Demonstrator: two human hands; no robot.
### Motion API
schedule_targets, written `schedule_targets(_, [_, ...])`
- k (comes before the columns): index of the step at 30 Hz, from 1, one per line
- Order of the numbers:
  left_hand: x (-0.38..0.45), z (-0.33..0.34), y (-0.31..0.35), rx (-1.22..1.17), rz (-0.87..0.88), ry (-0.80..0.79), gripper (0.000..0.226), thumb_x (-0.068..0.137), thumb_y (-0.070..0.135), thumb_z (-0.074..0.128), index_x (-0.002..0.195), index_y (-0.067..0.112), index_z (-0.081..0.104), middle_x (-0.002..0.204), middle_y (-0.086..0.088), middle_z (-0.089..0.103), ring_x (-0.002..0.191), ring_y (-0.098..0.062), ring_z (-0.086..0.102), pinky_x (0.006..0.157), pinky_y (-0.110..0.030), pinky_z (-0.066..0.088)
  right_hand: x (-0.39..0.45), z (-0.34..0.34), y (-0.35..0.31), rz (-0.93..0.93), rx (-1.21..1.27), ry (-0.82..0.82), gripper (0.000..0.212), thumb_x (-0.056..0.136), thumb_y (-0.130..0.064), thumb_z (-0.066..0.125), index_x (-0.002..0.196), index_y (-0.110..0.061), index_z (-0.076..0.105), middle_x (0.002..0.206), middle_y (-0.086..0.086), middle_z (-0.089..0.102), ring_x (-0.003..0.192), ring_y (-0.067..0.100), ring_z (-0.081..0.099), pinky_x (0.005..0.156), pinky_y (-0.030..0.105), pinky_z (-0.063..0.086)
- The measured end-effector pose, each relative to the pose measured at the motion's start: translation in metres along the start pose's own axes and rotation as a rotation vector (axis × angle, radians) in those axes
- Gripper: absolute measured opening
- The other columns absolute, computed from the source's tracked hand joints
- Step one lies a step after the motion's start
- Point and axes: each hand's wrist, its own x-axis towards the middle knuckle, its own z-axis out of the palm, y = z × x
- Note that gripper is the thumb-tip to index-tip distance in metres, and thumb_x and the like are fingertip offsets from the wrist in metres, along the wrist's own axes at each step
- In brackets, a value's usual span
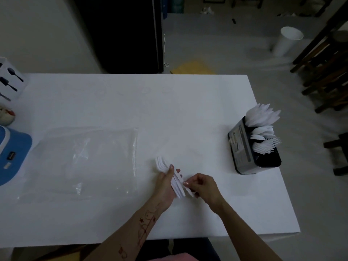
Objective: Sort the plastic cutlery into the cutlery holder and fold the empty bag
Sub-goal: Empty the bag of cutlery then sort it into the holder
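Plastic forks point(170, 175), a small white bunch, sit fanned in the left hand point(165, 185) just above the table point(131, 110), thumb and fingers curled round the handles, while the right hand point(202, 186) pinches the handle ends w/ curled fingertips. Risk: bunch is loose and splayed, so squaring it up or carrying it to the cutlery holder point(252, 147) at the table's right edge could let one slip out. Holder's fork slot already looks crowded, so tines may snag; the bag point(82, 162) lies flat at left, not yet folded.
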Motion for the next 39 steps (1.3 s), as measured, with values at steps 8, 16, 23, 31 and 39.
schedule_targets(8, [0.006,0.031,0.014,0.389,0.204,-0.073,0.024,0.096,0.01,0.051,0.111,-0.008,0.057,0.102,-0.023,0.063,0.086,-0.027,0.063,0.065,-0.021,0.051,-0.007,-0.038,-0.057,-0.226,-0.09,0.249,0.022,0.084,-0.031,0.075,0.098,-0.016,0.068,0.085,-0.003,0.071,0.069,0.009,0.069,0.051,0.019,0.051])
schedule_targets(16, [-0.018,0.157,0.061,0.878,0.475,-0.517,0.032,0.101,0.022,0.041,0.132,0.024,0.045,0.106,0.004,0.065,0.099,-0.01,0.061,0.088,-0.021,0.045,-0.016,-0.151,-0.132,-0.423,-0.157,0.272,0.047,0.079,-0.021,0.081,0.122,-0.02,0.061,0.092,0.0,0.067,0.074,0.008,0.065,0.061,0.016,0.052])
schedule_targets(23, [0.002,0.223,0.056,1.032,0.502,-0.606,0.032,0.097,0.035,0.047,0.128,0.029,0.054,0.119,0.009,0.066,0.114,-0.007,0.058,0.105,-0.036,0.042,-0.01,-0.224,-0.145,-0.484,-0.418,0.362,0.024,0.073,-0.021,0.084,0.091,-0.018,0.07,0.078,-0.002,0.072,0.066,0.01,0.068,0.062,0.02,0.051])
schedule_targets(31, [0.006,0.263,0.048,0.829,0.497,-0.517,0.025,0.091,0.035,0.055,0.112,0.025,0.064,0.104,0.009,0.073,0.109,-0.012,0.063,0.105,-0.043,0.043,0.002,-0.261,-0.161,-0.554,-0.458,0.361,0.019,0.075,-0.012,0.082,0.088,-0.011,0.069,0.072,0.003,0.073,0.06,0.011,0.069,0.058,0.012,0.05])
schedule_targets(39, [-0.005,0.28,0.04,0.775,0.523,-0.486,0.026,0.101,0.028,0.043,0.123,0.022,0.055,0.099,0.006,0.068,0.09,0.003,0.063,0.078,-0.006,0.045,0.007,-0.278,-0.169,-0.608,-0.523,0.297,0.021,0.077,-0.016,0.081,0.095,-0.014,0.071,0.077,0.002,0.074,0.063,0.008,0.069,0.066,0.025,0.057])
